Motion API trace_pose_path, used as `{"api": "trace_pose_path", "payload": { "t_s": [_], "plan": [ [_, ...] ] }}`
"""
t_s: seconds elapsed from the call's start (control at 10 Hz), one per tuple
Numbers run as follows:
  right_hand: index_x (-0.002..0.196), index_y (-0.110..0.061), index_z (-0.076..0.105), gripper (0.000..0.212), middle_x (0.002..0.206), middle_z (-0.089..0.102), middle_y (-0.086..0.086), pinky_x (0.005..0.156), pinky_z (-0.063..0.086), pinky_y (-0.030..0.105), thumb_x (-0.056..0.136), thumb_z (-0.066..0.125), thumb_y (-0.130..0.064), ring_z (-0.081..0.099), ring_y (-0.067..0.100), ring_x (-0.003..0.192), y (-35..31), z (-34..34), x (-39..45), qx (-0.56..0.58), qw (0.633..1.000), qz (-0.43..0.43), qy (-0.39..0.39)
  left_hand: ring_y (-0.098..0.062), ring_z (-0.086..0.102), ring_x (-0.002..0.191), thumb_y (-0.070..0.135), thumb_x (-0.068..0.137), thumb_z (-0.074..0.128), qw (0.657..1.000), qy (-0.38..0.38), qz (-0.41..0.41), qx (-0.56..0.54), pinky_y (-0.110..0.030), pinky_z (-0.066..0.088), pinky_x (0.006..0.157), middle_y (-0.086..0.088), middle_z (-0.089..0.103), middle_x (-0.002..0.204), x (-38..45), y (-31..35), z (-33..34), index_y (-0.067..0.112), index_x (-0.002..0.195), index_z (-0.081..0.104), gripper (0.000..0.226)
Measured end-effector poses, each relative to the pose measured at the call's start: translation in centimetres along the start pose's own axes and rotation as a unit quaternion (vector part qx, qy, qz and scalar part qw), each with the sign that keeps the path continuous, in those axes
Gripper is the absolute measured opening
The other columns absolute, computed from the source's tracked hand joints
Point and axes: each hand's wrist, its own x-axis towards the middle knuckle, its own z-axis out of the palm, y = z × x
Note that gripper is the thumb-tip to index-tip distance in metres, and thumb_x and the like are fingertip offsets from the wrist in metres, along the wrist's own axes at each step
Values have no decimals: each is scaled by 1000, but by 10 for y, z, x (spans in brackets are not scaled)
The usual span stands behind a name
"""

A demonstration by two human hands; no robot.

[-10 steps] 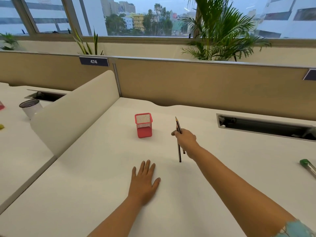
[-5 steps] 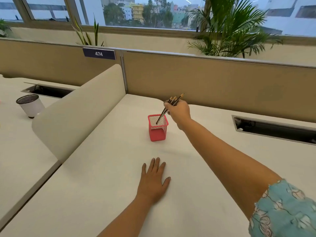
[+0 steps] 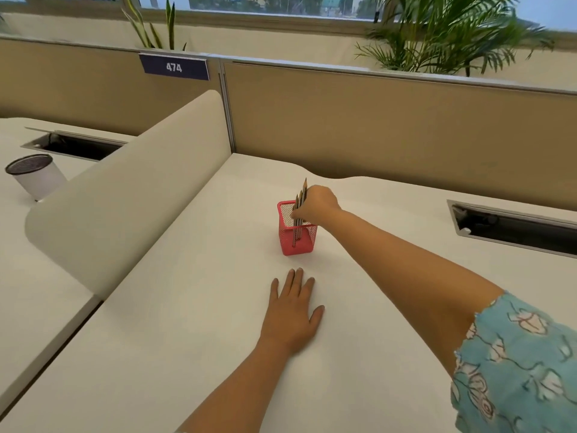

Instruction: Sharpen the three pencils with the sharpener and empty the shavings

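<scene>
A small red mesh pencil holder (image 3: 300, 243) stands on the white desk (image 3: 193, 307), a little beyond my hands. My right hand (image 3: 318, 205) reaches over its rim and grips a bunch of dark pencils (image 3: 301, 198), which stand upright with sharpened tips up and lower ends inside the holder. My left hand (image 3: 292, 314) lies flat on the desk in front of the holder, fingers spread, holding nothing. No sharpener is in view.
A curved cream divider (image 3: 125, 189) walls off the desk's left side. A white cup with a mesh top (image 3: 36, 176) stands on the neighbouring desk. Cable slots (image 3: 512, 231) open at the right and far left. A tan partition (image 3: 374, 120) closes the back.
My right hand carried the pencils from the desk to the holder, then stood them from tilted to upright inside it. My left hand stayed flat. The camera moved closer.
</scene>
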Motion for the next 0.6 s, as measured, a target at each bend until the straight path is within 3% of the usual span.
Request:
{"api": "trace_pose_path", "payload": {
  "t_s": [0.1, 0.2, 0.3, 0.4, 0.6],
  "plan": [
    [102, -4, 59, 36, 81, 52, 5, 59, 39, 28, 78, 72, -28, 56, 24, 85, -3, 5, 8, -48, 998, -4, -37, -15, -9, 146, 55, 84, 8, 1000, 1, 0, 7, -38, -14, 115, 0, -2, 159, 3, 0, 0, 24, 149, 11, 71],
    [110, -3, 58, 37, 96, 59, 10, 61, 39, 27, 82, 67, -25, 50, 21, 81, -4, 10, 15, -65, 997, -4, -48, -16, -8, 146, 55, 85, 10, 1000, 7, 5, 0, -36, -16, 115, -1, 0, 159, 2, -1, 1, 24, 149, 12, 71],
    [108, -4, 59, 31, 89, 54, 7, 56, 39, 26, 83, 64, -22, 49, 20, 80, -4, 15, 20, -78, 995, -12, -55, -20, -1, 146, 55, 89, 12, 999, 35, 10, -4, -37, -15, 112, -3, 7, 159, 2, -1, 3, 22, 148, 20, 67],
    [82, -9, 56, 16, 68, 48, 1, 44, 30, 22, 82, 65, -22, 50, 20, 78, -2, 18, 22, -82, 995, -12, -53, -18, -4, 146, 61, 83, -2, 1000, 24, 9, -7, -37, -16, 112, -2, 4, 159, 1, 1, 1, 23, 148, 16, 78],
    [59, -11, 41, 30, 58, 40, 0, 41, 26, 22, 84, 57, -12, 46, 18, 58, 3, 18, 27, -83, 996, -4, -15, -15, -9, 146, 55, 85, 9, 1000, 0, -3, 2, -37, -15, 114, 0, -2, 159, 0, 2, -4, 25, 149, 11, 71]
  ]
}}
